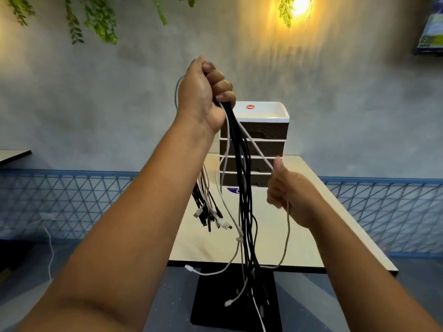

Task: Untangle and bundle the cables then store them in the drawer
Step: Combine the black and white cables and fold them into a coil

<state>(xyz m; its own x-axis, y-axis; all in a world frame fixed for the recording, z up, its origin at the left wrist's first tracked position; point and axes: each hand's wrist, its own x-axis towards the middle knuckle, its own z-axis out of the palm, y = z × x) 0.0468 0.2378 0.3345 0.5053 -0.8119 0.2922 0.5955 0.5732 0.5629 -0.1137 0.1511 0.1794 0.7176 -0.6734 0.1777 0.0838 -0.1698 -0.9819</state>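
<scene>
— Above the table [282, 238], high in front of the wall, hangs the whole bunch of cables [243, 188]. Why so high?

— So gravity does the sorting, I'd say. The left hand [203, 92] is a fist clamped round the bunch near its middle, so the strands drop straight. One set of plug ends [213, 218] dangles behind the forearm, and the longer black and white lengths trail past the table's near edge towards the black table base [208, 300].

— And the other hand?

— The right hand [285, 190] is lower, out to the side. Its fingers are curled, pinching a single white cable [260, 154] that runs taut from the fist down to it, then loops loosely below. It looks like one strand is being drawn away from the rest.

— Anything snagged?

— There's a small knot or clip [239, 239] on a white strand partway down. It's blurred, so I can't tell which. It could catch if the strand is pulled hard.

— Where does it all end up?

— Probably the drawer unit [263, 137] standing at the far end of the table, just behind the bunch. It has a white top and dark fronts, and every drawer looks closed, so nothing is stored yet. Untangling seems the step in hand; bundling comes after.
</scene>
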